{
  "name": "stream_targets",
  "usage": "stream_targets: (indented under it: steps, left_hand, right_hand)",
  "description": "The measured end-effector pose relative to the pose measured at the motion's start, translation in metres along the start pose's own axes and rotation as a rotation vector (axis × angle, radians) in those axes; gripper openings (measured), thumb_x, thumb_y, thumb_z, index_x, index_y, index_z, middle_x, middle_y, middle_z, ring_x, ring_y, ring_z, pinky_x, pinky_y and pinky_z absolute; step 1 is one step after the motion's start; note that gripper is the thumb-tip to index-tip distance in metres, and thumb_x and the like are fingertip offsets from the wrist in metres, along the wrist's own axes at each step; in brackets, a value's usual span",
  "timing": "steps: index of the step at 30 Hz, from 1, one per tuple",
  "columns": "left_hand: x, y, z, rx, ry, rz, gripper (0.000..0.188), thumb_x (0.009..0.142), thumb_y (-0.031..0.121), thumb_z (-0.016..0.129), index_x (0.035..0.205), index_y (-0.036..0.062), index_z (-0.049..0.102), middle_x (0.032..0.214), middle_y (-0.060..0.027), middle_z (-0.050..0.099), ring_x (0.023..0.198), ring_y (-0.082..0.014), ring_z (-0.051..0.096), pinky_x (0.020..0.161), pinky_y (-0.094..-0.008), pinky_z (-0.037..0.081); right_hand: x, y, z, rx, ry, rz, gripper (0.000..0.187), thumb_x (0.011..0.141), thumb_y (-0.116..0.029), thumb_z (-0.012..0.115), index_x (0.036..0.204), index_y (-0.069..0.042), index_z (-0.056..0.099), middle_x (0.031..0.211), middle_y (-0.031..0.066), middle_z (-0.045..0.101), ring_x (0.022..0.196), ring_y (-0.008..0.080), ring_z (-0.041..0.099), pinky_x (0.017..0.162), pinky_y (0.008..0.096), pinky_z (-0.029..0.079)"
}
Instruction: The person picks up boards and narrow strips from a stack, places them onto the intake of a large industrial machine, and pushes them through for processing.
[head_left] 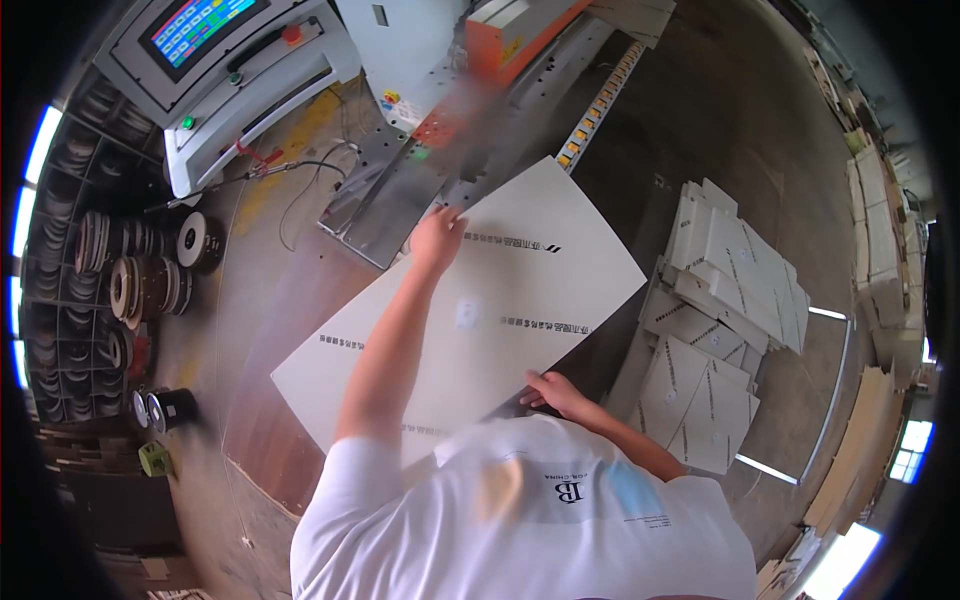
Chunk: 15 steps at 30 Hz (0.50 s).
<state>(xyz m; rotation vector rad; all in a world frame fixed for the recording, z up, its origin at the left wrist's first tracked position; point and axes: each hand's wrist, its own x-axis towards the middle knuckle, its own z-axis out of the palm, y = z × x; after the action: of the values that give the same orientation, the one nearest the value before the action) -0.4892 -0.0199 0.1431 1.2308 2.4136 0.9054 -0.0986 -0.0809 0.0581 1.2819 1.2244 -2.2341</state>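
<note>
Left hand (438, 236) rests flat, fingers together, on the far edge of the white panel (520, 300), steadying it toward the machine bed (385, 205). Right hand (555, 392) clamps the near edge, carrying its weight. The panel lies centre; stacked panels (720, 300) sit right.

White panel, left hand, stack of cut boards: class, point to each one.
White panel (520, 290), head view, bare middle of its face.
Left hand (437, 238), head view, back of hand.
Stack of cut boards (735, 260), head view, top board.

Daylight glares at the fisheye rim, edges bend and darken, and the machine top blurs.
</note>
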Motion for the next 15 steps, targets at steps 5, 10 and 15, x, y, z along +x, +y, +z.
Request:
stream_targets:
  steps: [5,10,15]
  left_hand:
    - [0.059,0.01,0.039,0.172,-0.154,-0.097,0.029,0.087,0.037,0.067,0.107,0.0171,0.073,0.11,-0.0082,0.069,0.1,-0.0304,0.067,0.083,-0.0412,0.053]
    - [0.08,0.008,0.052,0.118,-0.281,-0.184,0.024,0.086,0.033,0.063,0.103,0.0199,0.074,0.109,-0.0089,0.072,0.103,-0.0302,0.067,0.085,-0.0418,0.054]
    - [0.087,-0.006,0.051,0.239,-0.144,-0.191,0.024,0.087,0.028,0.057,0.102,0.0194,0.074,0.103,-0.0109,0.073,0.099,-0.0325,0.068,0.083,-0.0432,0.054]
  right_hand:
    - [-0.002,0.004,0.006,0.032,0.05,-0.003,0.051,0.101,-0.046,0.055,0.112,0.002,0.065,0.103,0.0113,0.071,0.09,0.0202,0.072,0.077,0.0324,0.057]
    - [-0.01,-0.002,0.013,0.067,0.077,-0.013,0.05,0.101,-0.044,0.055,0.111,0.004,0.064,0.1,0.0128,0.071,0.09,0.0208,0.072,0.077,0.0326,0.056]
    - [-0.015,-0.013,0.015,0.037,0.07,-0.031,0.053,0.101,-0.044,0.055,0.111,0.007,0.063,0.098,0.0163,0.072,0.091,0.0242,0.072,0.078,0.0337,0.056]
